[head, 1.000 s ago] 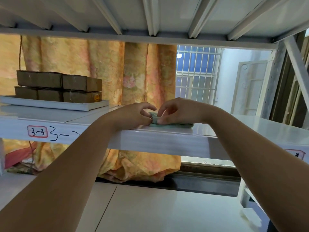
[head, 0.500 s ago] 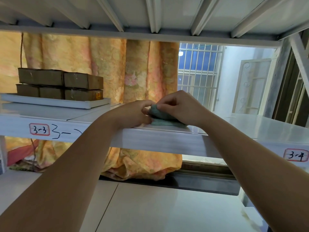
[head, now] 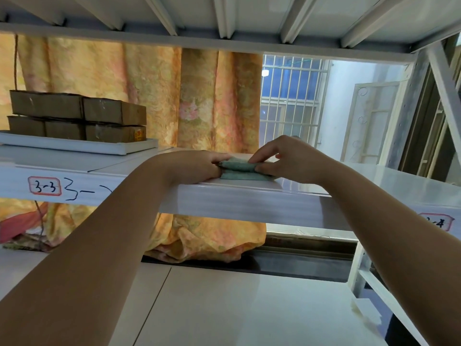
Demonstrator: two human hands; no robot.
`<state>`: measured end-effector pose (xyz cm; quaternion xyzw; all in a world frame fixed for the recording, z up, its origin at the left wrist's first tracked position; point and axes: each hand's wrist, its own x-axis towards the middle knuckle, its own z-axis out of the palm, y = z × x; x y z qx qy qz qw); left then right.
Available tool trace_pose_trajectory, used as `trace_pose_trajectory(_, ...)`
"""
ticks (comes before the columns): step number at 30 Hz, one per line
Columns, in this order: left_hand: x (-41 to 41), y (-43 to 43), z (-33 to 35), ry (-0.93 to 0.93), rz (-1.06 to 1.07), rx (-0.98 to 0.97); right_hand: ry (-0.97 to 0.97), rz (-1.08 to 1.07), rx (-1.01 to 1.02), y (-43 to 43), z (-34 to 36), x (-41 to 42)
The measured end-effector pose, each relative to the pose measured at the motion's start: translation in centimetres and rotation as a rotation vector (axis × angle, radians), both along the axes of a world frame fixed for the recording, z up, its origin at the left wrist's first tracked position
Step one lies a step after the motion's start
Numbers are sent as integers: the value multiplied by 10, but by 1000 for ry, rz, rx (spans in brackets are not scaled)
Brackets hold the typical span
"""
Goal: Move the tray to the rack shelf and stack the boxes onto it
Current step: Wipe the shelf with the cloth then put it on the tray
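Both hands reach up to the white rack shelf [head: 249, 196], where the left hand [head: 197, 166] and the right hand [head: 287, 158] each pinch an end of a folded green cloth [head: 238, 168] that lies on the shelf near its front edge. The white tray [head: 74, 146] sits further left on the same shelf, well apart from the hands, above a label [head: 45, 186] reading 3-3. Brown boxes [head: 77, 116] are stacked on it in two layers.
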<state>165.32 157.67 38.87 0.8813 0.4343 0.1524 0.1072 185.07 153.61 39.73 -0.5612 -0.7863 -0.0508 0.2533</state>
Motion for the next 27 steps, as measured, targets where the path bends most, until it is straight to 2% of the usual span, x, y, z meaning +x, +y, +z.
trace_pose_trajectory(4,2,-1,3,67,48,9,2,3,-73,-1,-1,7)
trace_pose_trajectory(6,2,2,1,40,48,-4,15,23,-129,-3,-2,10)
trace_pose_trajectory(10,-4,6,-4,-157,26,-25,126,59,-150,-6,-5,15)
trace_pose_trajectory(15,-10,-1,-9,-369,-123,40,128,62,-177,-10,-6,15)
trace_pose_trajectory(22,-6,-3,-11,-275,-71,96,54,4,-71,-4,-11,22)
trace_pose_trajectory(27,-4,-4,-11,-303,-31,217,136,-40,155,-3,-9,22)
